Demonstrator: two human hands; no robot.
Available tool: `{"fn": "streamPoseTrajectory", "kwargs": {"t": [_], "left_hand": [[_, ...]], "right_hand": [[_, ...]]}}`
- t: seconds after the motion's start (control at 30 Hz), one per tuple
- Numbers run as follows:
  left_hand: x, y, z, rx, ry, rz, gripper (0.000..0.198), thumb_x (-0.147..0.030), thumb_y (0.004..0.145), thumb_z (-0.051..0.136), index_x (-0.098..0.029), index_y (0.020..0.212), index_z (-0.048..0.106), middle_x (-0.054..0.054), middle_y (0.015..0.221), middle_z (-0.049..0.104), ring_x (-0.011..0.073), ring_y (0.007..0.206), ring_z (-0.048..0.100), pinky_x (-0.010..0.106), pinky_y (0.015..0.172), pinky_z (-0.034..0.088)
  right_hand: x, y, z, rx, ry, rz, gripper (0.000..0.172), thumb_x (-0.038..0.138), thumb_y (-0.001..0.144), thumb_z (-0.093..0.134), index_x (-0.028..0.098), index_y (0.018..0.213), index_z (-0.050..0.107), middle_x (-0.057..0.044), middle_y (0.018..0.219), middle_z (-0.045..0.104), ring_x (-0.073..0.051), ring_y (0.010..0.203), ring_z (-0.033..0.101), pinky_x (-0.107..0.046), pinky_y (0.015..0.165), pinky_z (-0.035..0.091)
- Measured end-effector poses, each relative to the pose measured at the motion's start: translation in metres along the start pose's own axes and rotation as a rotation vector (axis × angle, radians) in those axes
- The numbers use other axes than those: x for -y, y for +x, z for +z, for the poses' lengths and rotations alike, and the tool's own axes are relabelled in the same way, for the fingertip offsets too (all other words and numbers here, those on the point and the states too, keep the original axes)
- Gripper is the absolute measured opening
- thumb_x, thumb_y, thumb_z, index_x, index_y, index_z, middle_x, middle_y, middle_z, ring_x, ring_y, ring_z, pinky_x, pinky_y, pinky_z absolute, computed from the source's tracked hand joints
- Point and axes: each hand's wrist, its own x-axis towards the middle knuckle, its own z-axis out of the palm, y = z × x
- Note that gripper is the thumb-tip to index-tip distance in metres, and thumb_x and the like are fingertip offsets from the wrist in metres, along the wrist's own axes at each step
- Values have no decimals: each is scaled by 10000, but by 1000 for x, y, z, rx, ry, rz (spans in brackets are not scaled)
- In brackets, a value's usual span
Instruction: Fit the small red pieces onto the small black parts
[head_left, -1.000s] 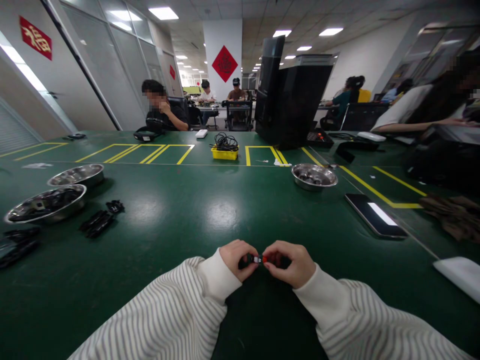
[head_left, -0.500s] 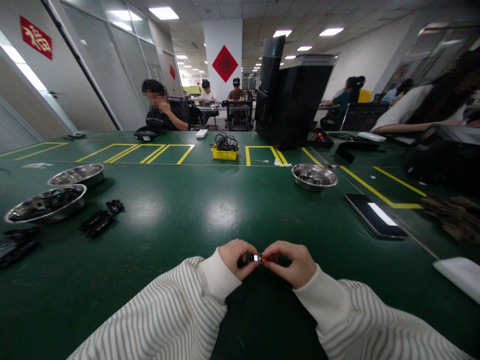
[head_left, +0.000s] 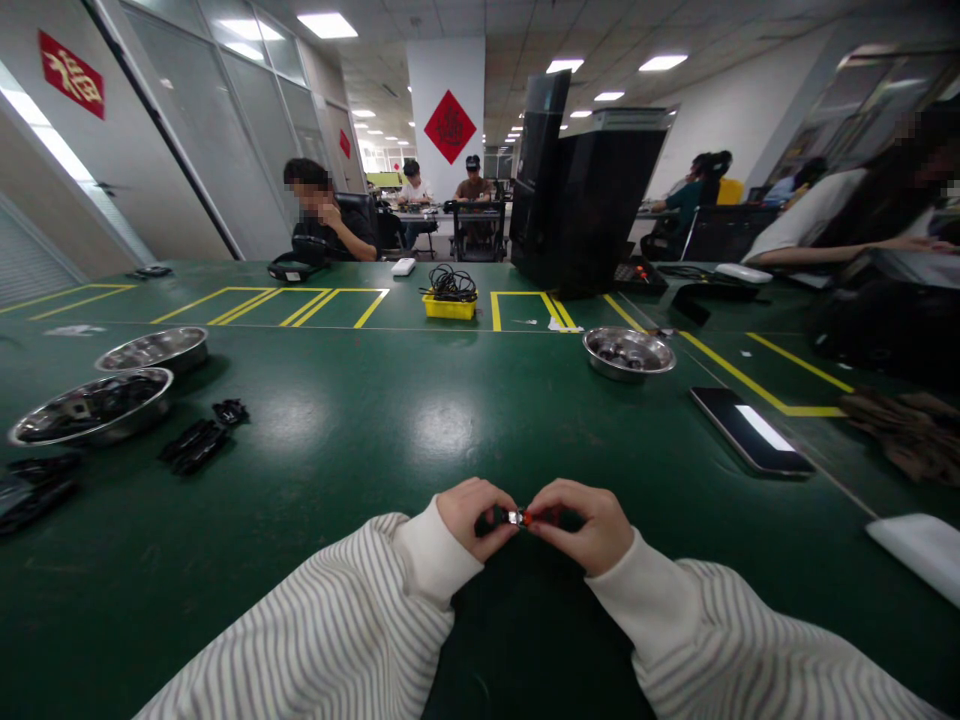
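Note:
My left hand (head_left: 472, 516) and my right hand (head_left: 581, 524) meet just above the green table (head_left: 420, 420), close to its near edge. Both are closed in a pinch on one small part (head_left: 518, 518) with a metal end and a red end. The left fingers hold the dark, metal side. The right fingertips hold the red side. Most of the part is hidden by the fingers. Both arms wear white striped sleeves.
Two steel bowls (head_left: 94, 403) with dark parts and loose black pieces (head_left: 196, 443) lie at the left. Another steel bowl (head_left: 628, 351) and a phone (head_left: 751, 430) lie at the right. A yellow box of cables (head_left: 449, 298) and a black machine (head_left: 581, 195) stand behind. Other people sit beyond.
The hands stay almost still; the fingers shift slightly on the small part and the right hand has closed in a touch.

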Motion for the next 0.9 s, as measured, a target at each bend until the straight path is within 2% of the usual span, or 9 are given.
{"fn": "streamPoseTrajectory", "kwargs": {"t": [0.53, 0.9], "left_hand": [[0, -2, 0, 12, 11, 6, 151, -281, 743, 506, -153, 732, 586, 0, 561, 544, 86, 503, 461, 194, 484, 382], [1, -2, -1, 33, 14, -19, 122, -256, 727, 522, -154, 754, 585, -1, 578, 552, 89, 516, 469, 201, 511, 395]], "right_hand": [[3, -1, 1, -17, -82, -188, 81, 169, 730, 576, 171, 740, 656, -63, 689, 631, -137, 572, 590, -226, 509, 495], [5, 0, 0, -42, -2, -125, 54, 143, 683, 592, 171, 688, 638, -48, 660, 651, -136, 569, 604, -227, 522, 502]]}}
